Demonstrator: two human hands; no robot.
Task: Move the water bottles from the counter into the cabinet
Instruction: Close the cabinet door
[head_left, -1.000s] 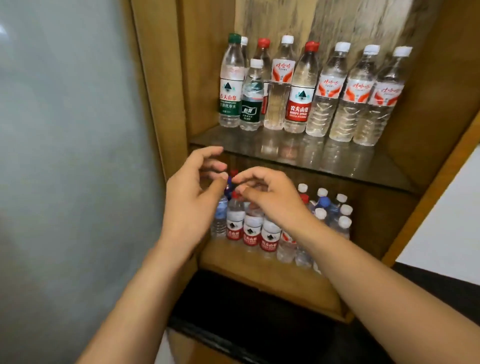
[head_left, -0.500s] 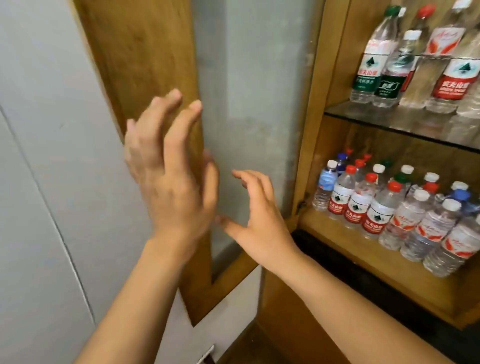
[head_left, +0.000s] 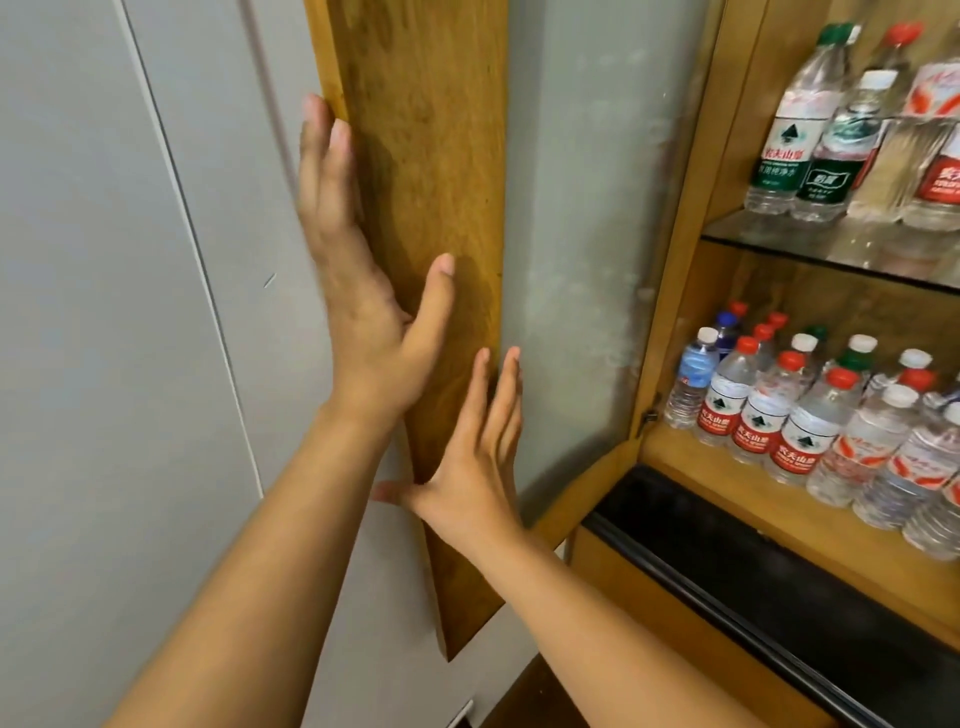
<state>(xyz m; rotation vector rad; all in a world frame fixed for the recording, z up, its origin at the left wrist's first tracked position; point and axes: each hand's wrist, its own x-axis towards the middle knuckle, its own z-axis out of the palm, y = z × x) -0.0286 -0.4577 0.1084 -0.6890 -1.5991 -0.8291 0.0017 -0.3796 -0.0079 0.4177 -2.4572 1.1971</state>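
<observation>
The clear plastic water bottles with red, white, blue and green caps (head_left: 810, 410) are standing packed together on the lower wooden shelf (head_left: 727, 480) at the right of the frame, and taller clear bottles with green and red labels (head_left: 831, 135) are lining the glass shelf (head_left: 831, 249) in the upper right corner. From here I am judging the moving as done or nearly so: both shelves are looking full, and neither hand is carrying a bottle.

I am seeing my left hand (head_left: 363, 291) lying flat on the outer wooden frame of the open cabinet door (head_left: 431, 156) at centre frame, its grip spread, fingers straight up along the frame's left edge and thumb angled across the wood. My right hand (head_left: 478, 457) is sitting lower, also spread, fingertips pointing up near the seam where the wood meets the frosted glass pane (head_left: 576, 260). Nothing is being pinched. To me this is reading as the hands getting set to swing the door shut, which is probably the step left.

The bench itself is not showing, so I cannot tell whether any bottles are waiting there. The right-hand bottles are being cut off by the frame edge, and the back rows are hiding behind the front ones. The black ledge (head_left: 779, 577) under the lower shelf is too dark to make out.
</observation>
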